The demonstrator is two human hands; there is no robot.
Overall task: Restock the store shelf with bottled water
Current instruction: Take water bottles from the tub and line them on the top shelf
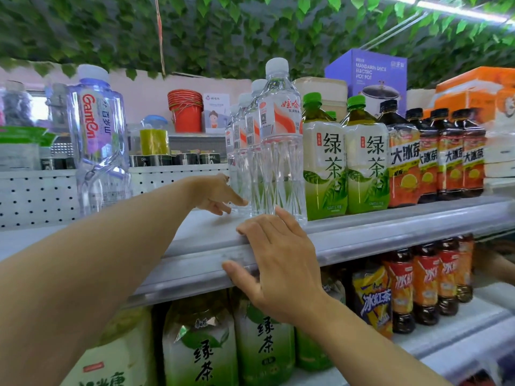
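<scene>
Both hands open, right grip [274, 246] touching front water bottle [281, 140]

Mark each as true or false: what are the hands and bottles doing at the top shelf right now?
1. The right hand rests on the shelf edge. True.
2. The left hand grips a green tea bottle. False: its open fingers reach the base of the water bottle row.
3. The front water bottle stands upright. True.
4. The large Ganten bottle stands right of the green tea bottles. False: it is far left.
</scene>
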